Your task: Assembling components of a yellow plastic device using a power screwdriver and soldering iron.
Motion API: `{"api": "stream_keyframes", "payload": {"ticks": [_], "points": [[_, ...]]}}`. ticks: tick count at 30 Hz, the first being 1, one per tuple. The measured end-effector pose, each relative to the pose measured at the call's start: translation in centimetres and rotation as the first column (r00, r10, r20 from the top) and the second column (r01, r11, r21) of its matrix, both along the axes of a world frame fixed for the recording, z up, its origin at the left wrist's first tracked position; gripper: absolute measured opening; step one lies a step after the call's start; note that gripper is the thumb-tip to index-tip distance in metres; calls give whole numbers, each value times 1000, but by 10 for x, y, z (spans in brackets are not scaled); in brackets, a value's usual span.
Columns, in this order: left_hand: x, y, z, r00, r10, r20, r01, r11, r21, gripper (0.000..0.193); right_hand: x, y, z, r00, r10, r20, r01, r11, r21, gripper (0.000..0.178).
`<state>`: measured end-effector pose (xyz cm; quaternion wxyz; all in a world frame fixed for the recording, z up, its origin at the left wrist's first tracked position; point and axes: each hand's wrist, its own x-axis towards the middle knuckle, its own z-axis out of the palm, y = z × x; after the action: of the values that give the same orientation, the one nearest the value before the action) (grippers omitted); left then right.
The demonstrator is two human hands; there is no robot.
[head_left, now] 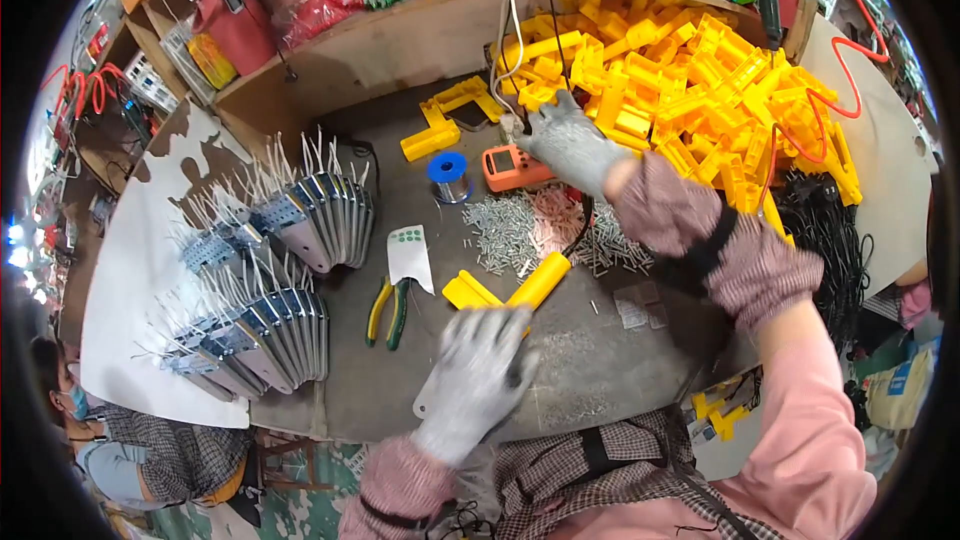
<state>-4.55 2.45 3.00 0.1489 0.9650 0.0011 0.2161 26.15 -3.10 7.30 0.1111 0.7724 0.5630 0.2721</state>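
My left hand (pixel 475 380), in a grey glove, is closed on a yellow plastic housing (pixel 540 281) low over the bench. A grey metal edge shows beside that hand. A black cable (pixel 584 225) rises from the housing toward my right forearm. My right hand (pixel 572 140), also gloved, is stretched forward with bent fingers at a pale connector (pixel 511 127) on hanging cords; what it grips is hidden. Just left of it lies an orange handheld meter (pixel 515 168). Small screws (pixel 500 230) and pinkish bits (pixel 556 220) are heaped between my hands.
Yellow housings (pixel 690 80) fill the back right, beside black cables (pixel 815 250). Wired metal panels (pixel 310 220) stand in rows at left. Nearer are pliers (pixel 388 315), a white card (pixel 409 258) and a solder spool (pixel 449 178). A red coiled hose (pixel 815 110) hangs at right. Another person (pixel 170 455) sits lower left.
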Motion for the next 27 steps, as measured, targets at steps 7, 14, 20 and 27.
{"api": "stream_keyframes", "payload": {"ticks": [7, 14, 20, 27], "points": [[77, 12, -33, 970, 50, -237, -40, 998, 49, 56, 46, 37, 11, 939, -205, -276, 79, 910, -407, 48], [-71, -31, 22, 957, 291, -13, -288, 951, 110, 47, -78, -17, 34, 784, 240, -572, -14, 929, 370, 27], [-341, -74, -238, 576, 573, -583, -749, 656, -94, 24, -234, -89, -63, -188, 487, -853, -818, 404, 410, 38], [-388, -37, -267, 539, 754, -375, -805, 592, 34, 19, -88, 46, -67, 712, 587, -384, -312, 755, 576, 53]]}}
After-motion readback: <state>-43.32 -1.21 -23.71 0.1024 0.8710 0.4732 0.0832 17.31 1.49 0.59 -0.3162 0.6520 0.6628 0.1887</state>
